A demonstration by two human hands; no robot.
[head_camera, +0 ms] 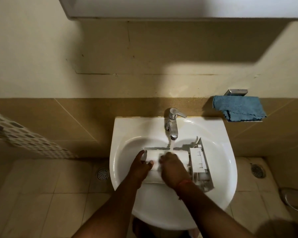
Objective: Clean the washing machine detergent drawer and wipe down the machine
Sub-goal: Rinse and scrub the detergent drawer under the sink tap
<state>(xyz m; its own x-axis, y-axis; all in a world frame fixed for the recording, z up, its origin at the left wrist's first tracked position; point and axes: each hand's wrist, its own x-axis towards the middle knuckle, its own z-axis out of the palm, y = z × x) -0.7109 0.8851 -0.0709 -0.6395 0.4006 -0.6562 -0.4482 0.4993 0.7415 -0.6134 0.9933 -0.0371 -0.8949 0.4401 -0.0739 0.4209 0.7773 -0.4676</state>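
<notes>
The white detergent drawer [199,162] lies across the bowl of the white sink [126,134], its front panel end to the right. Water runs from the chrome tap [172,125] onto the drawer's middle. My left hand [142,164] grips the drawer's left part, thumb and fingers wrapped around it. My right hand [173,167] is closed and pressed on the drawer's middle, beside the left hand; whether it holds a cloth or brush is hidden.
A blue cloth [238,108] rests on a small wall shelf to the right of the tap. Floor drains sit at the left [102,174] and right [257,170] of the sink. A cabinet hangs overhead.
</notes>
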